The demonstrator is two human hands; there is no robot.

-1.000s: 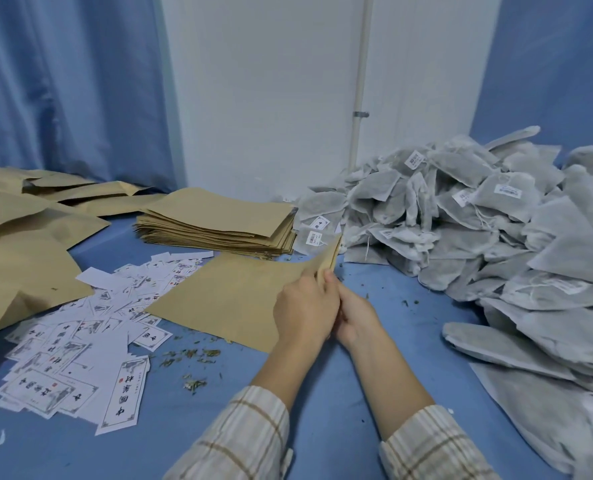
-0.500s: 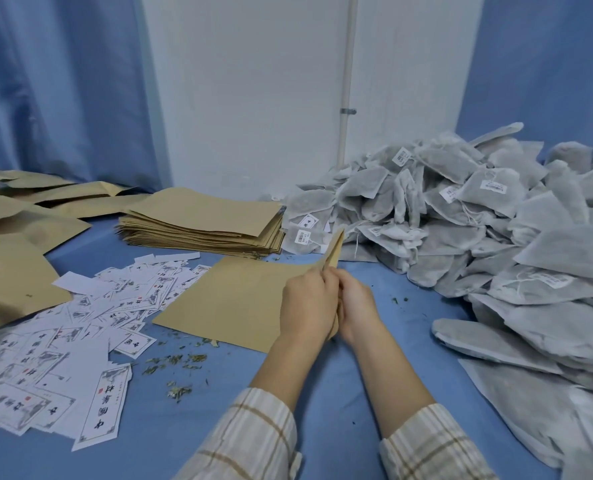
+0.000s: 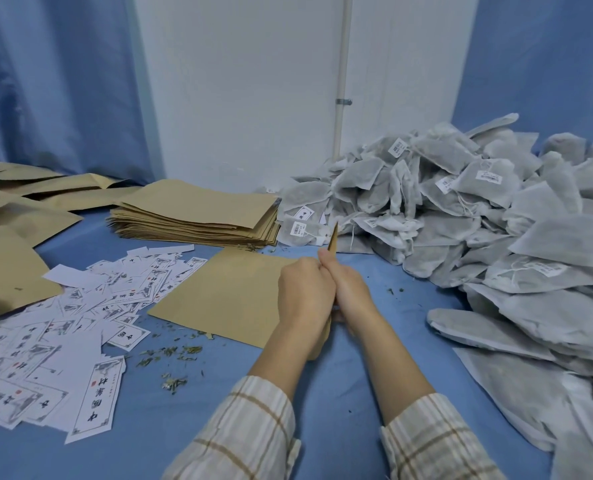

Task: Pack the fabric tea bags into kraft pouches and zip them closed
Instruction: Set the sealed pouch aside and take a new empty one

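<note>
A kraft pouch lies in the middle of the blue table, its right edge lifted upright. My left hand and my right hand are pressed together and pinch that raised edge between them; its tip sticks up above my fingers. A large heap of grey fabric tea bags with white tags fills the right side. A neat stack of flat kraft pouches sits behind the held pouch.
White printed labels are scattered at the left. More kraft pouches lie at the far left. Loose tea crumbs dot the blue tablecloth. A white wall and blue curtains stand behind.
My two hands have slid a little nearer along the pouch's raised edge, still pinching it. The view has shifted slightly right.
</note>
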